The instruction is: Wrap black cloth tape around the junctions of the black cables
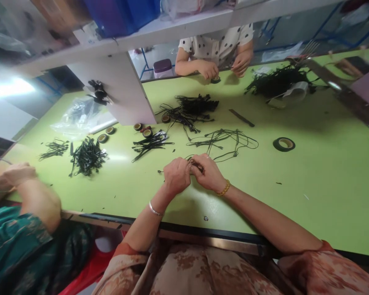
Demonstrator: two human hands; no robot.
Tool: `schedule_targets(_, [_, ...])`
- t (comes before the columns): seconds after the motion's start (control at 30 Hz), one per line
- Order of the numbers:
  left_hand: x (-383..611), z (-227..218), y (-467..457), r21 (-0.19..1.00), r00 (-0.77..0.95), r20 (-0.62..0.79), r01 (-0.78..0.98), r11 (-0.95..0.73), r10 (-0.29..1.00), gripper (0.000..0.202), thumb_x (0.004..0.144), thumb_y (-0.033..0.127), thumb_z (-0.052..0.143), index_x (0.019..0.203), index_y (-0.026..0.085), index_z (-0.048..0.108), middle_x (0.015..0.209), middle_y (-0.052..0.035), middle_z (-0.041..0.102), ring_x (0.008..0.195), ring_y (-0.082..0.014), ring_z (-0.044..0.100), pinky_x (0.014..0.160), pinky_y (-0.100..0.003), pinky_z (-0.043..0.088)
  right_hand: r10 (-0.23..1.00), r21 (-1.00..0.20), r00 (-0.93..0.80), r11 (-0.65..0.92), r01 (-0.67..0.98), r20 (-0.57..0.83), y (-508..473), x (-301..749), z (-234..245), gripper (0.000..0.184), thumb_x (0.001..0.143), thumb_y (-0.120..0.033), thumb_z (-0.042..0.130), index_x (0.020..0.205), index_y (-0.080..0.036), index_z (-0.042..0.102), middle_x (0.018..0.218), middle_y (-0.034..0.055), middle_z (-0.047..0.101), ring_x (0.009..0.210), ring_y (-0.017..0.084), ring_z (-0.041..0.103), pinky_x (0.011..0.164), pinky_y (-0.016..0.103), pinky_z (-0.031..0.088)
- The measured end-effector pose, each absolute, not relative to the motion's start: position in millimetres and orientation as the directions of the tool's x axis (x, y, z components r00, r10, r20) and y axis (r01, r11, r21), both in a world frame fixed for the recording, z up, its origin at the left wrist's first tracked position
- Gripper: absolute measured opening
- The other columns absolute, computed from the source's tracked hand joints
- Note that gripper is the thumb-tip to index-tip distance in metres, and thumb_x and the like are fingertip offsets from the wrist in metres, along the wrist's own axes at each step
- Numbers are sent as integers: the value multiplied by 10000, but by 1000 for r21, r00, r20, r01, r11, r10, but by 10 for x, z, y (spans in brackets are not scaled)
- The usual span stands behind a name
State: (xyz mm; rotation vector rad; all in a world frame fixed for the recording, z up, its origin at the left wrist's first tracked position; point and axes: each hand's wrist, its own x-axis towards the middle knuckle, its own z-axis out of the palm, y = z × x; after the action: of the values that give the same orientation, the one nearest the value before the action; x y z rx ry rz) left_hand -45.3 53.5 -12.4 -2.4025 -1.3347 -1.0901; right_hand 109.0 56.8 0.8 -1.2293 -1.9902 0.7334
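Observation:
My left hand [176,176] and my right hand [208,173] meet over the green table [310,172], fingers curled together around a small bundle of black cable [197,165]. The cable's loose end trails away into a loop of thin black wires [224,139] lying just beyond my hands. A silver bangle sits on my left wrist and a gold bracelet on my right.
Piles of black cables [87,156] [190,108] [275,82] lie across the table, with rolls of black tape [283,144] [146,132]. A white shelf post [123,88] stands at the back. One person sits at my left [21,192]; another works opposite [221,61].

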Motion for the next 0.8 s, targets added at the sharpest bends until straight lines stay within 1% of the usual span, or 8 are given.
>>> schedule_targets(0.1, [-454, -138, 537, 135, 343, 678, 812, -568, 651, 269, 961, 228, 430, 697, 197, 472, 623, -23, 495, 586, -154, 408, 570, -314, 227, 904, -709, -313, 423, 565, 290, 562, 1073, -28, 91, 846, -222, 462, 784, -207, 527, 734, 65, 611, 758, 237, 487, 765, 366, 374])
schedule_targets(0.17, [-442, -151, 527, 148, 344, 648, 818, -555, 680, 292, 971, 253, 412, 691, 197, 477, 622, -27, 492, 585, -155, 415, 568, -320, 225, 905, -673, -290, 424, 606, 310, 561, 1063, -63, 101, 846, -228, 455, 797, -204, 540, 766, 76, 633, 787, 245, 493, 778, 377, 361])
schedule_targets(0.3, [-375, -177, 478, 220, 336, 589, 809, -545, 735, 337, 985, 304, 369, 687, 200, 486, 618, -32, 488, 586, -159, 431, 568, -328, 228, 900, -621, -251, 428, 657, 355, 552, 1050, -109, 83, 802, -231, 480, 791, -209, 560, 789, 85, 648, 844, 263, 501, 796, 391, 341])
schedule_targets(0.4, [-337, -174, 451, 287, 281, 589, 804, -521, 758, 350, 997, 316, 340, 708, 201, 499, 641, -34, 510, 601, -155, 444, 580, -317, 260, 884, -615, -264, 460, 640, 386, 555, 1038, -99, 117, 826, -247, 479, 796, -209, 585, 796, 79, 648, 842, 253, 504, 811, 391, 346])
schedule_targets(0.57, [-364, -59, 392, 389, 234, 593, 755, -528, 771, 359, 992, 342, 345, 687, 209, 478, 624, -23, 493, 579, -148, 420, 576, -314, 277, 870, -479, -234, 444, 758, 435, 736, 1143, -56, 132, 833, -225, 530, 792, -211, 655, 780, 93, 631, 924, 281, 494, 840, 421, 320])
schedule_targets(0.63, [-381, 6, 367, 475, 181, 605, 699, -534, 775, 362, 990, 377, 349, 694, 210, 474, 620, -17, 474, 578, -144, 422, 577, -314, 289, 904, -496, -132, 340, 799, 407, 838, 1258, -16, 164, 849, -210, 530, 766, -199, 672, 739, 107, 626, 910, 294, 486, 810, 425, 313])
schedule_targets(0.7, [-394, 53, 378, 627, 78, 566, 606, -490, 821, 369, 997, 414, 341, 715, 211, 467, 633, -9, 469, 590, -138, 432, 582, -301, 321, 929, -521, -83, 275, 808, 361, 873, 1349, 53, 196, 876, -232, 522, 789, -192, 692, 717, 111, 633, 869, 291, 492, 783, 412, 318])
schedule_targets(0.8, [-423, 70, 478, 868, -24, 373, 361, -340, 927, 378, 981, 497, 394, 736, 214, 442, 633, 19, 441, 571, -118, 399, 547, -272, 336, 914, -437, -313, 399, 806, 258, 732, 1297, 164, 195, 896, -273, 539, 884, -189, 714, 754, 125, 679, 813, 275, 516, 712, 377, 320])
